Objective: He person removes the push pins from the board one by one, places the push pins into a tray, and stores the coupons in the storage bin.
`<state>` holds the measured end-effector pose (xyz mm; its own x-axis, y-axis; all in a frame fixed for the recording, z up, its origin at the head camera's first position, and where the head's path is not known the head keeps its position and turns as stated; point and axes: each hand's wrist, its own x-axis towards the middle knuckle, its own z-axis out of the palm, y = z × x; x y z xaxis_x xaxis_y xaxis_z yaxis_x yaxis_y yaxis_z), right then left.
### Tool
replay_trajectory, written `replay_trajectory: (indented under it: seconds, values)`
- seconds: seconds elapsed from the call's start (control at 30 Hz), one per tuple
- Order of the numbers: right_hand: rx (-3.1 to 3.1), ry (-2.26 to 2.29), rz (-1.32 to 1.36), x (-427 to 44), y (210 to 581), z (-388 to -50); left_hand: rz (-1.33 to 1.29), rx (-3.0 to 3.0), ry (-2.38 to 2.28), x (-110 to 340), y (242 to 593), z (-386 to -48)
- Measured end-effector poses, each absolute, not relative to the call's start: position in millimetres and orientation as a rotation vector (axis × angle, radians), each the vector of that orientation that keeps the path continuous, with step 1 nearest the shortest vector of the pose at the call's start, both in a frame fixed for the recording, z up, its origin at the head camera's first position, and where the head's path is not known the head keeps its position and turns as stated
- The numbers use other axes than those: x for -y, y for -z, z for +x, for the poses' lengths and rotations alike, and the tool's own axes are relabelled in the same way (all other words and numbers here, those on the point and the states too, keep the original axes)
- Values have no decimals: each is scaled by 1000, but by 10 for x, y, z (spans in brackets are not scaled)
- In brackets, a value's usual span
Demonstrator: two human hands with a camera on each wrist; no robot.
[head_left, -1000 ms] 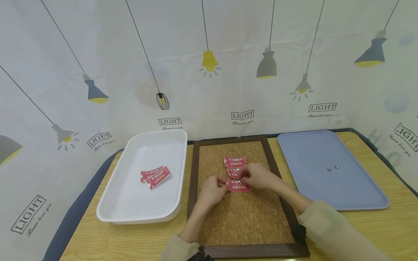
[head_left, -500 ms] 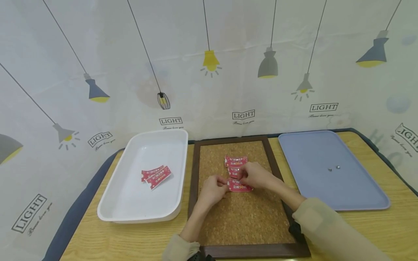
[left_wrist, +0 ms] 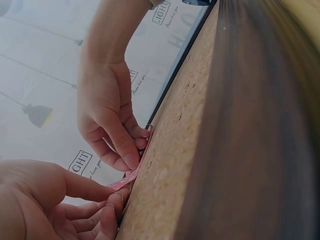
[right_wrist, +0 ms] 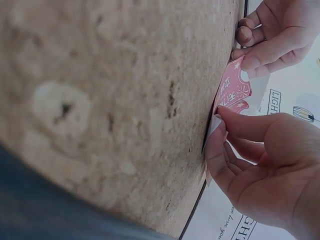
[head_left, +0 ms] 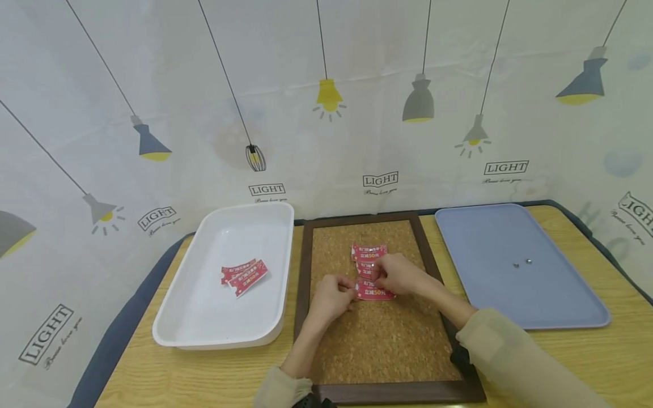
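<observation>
On the framed corkboard (head_left: 382,345) several red paper coupons overlap in a column. My left hand (head_left: 333,297) pinches the left end of the lowest coupon (head_left: 374,292) between thumb and fingers, as the left wrist view also shows. Over that coupon's upper edge, my right hand (head_left: 400,275) has thumb and index fingertips together at the spot of a small silver pushpin, now hidden by them. In the right wrist view the coupon's near end shows a pale edge by the right thumb. Silver pins dot the upper coupon (head_left: 363,255) and the middle coupon (head_left: 364,271).
A white tray (head_left: 176,317) at the left holds more red coupons (head_left: 247,277). The blue tray (head_left: 530,294) at the right carries loose silver pins (head_left: 528,262). A printed cloth backdrop (head_left: 326,34) stands behind the wooden table (head_left: 138,374).
My right fingertips have shifted slightly over the lowest coupon's pin, which showed a second ago and is now covered. The left hand stays on the coupon's left end.
</observation>
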<state>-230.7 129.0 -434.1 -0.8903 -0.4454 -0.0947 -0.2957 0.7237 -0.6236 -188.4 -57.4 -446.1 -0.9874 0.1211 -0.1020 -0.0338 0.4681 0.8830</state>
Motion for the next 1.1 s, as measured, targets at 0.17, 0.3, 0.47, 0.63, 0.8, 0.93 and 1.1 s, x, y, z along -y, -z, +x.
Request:
replay_trajectory:
  seconds: [0.17,0.3,0.47,0.63,0.8,0.93,1.1]
  values:
    - [-2700,888,-592,-1289,4327,-2298,80,-2544,-1560,578,4452,-1879]
    - [-2642,954,-574,-1321,4307,-2293,70,-2518,-1581,579,4453,-1879]
    - [-2587,1045,-612,-1382,4304,-2283,45,-2490,-1597,591,4454,-1882]
    - [-2580,1107,-669,-1454,4288,-2265,47,-2457,-1625,627,4424,-1873]
    - [-2587,1188,-721,-1576,4255,-2243,53,-2485,-1586,692,4350,-1848]
    - [-2624,1255,-755,-1686,4224,-2217,77,-2508,-1548,762,4308,-1839]
    - [-2653,1327,-797,-1814,4182,-2196,153,-2536,-1564,877,4249,-1824]
